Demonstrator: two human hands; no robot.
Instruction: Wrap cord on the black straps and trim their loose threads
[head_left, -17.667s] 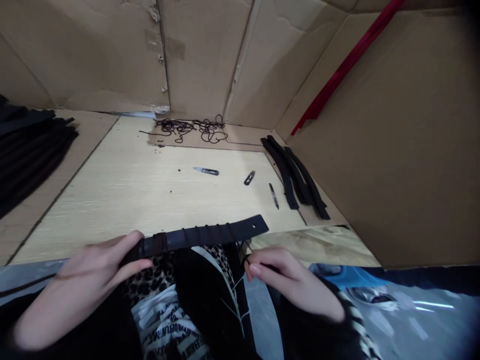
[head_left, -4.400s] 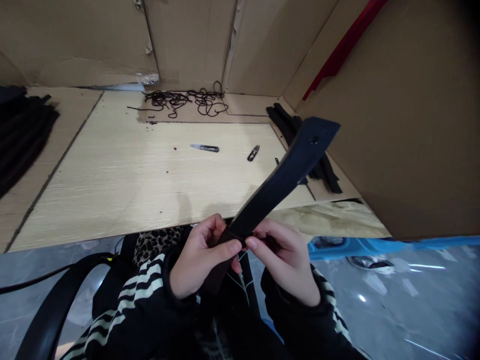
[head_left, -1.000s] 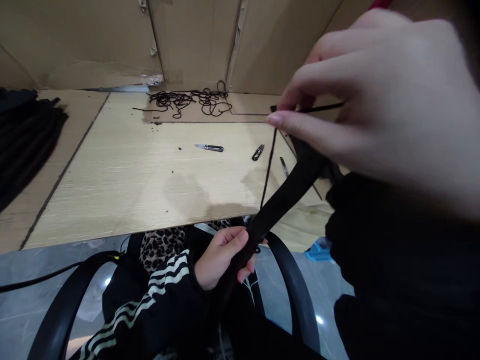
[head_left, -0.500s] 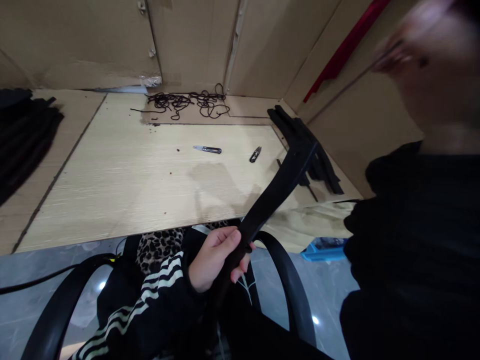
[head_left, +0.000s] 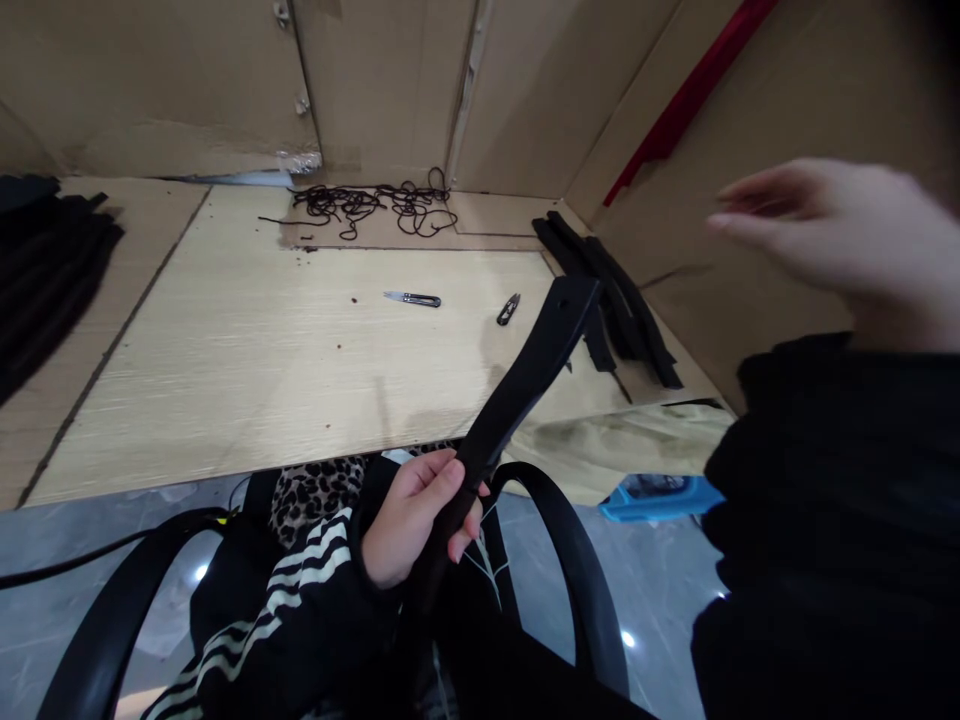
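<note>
My left hand (head_left: 420,510) is closed round a long black strap (head_left: 521,385), thumb on top. The strap slants up to the right; its wide, blunt far end has a small hole and hangs over the table. The lower part runs into my lap and blends with dark clothing. Up at the right, my right hand (head_left: 832,230) is raised, fingers bent and thumb brought close to them. Whatever lies between these fingers does not show clearly. A thin dark cord-like line (head_left: 675,273), blurred, runs below and left of it.
Two thread snips, one larger (head_left: 412,299) and one smaller (head_left: 508,309), lie on the table (head_left: 247,350). Tangled dark cord (head_left: 352,205) rests at the back. More black strips (head_left: 634,310) lie right, a dark pile (head_left: 52,280) left. Cardboard walls (head_left: 390,90) enclose the back and right.
My right hand has come down and turned, and the cord taut from it is now only a faint slack line. My left hand and the strap have shifted slightly left.
</note>
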